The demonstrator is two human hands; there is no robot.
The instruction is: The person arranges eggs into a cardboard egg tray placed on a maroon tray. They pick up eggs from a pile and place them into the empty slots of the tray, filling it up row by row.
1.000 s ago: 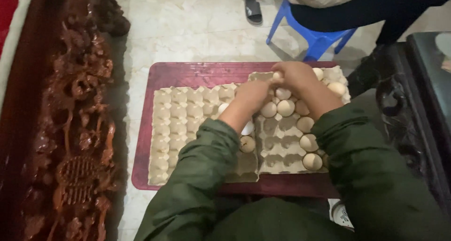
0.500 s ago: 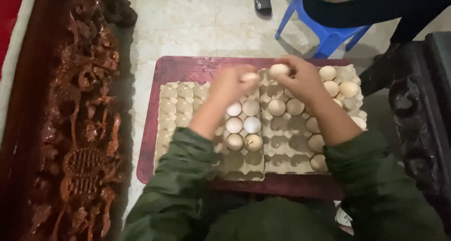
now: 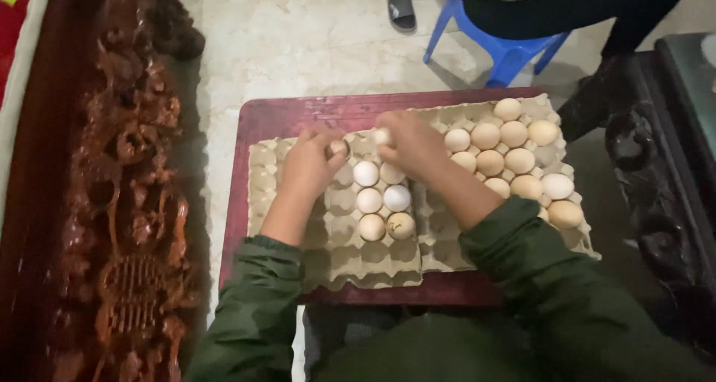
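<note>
Each hand pinches one egg, left hand (image 3: 309,162) and right hand (image 3: 409,143), over the near tray (image 3: 373,266); a blue stool (image 3: 501,50) stands far right.

Floor (image 3: 298,46): pale marbled stone tile, evenly lit, soft shadows. At 9 o'clock, dark reddish-brown carved wooden furniture (image 3: 127,203), ornate relief work, glossy finish, running the full height of the view; a red cushion edge (image 3: 11,32) at 10 o'clock beside it. At centre, 1 low table (image 3: 313,114) with a dark red top. At 12 to 1 o'clock, 1 blue plastic stool (image 3: 507,50), occupied by a seated person in dark trousers; 1 dark sandal (image 3: 400,5) just beside it. At 3 o'clock, dark carved wooden furniture (image 3: 656,158) with scrolled detailing.
</note>
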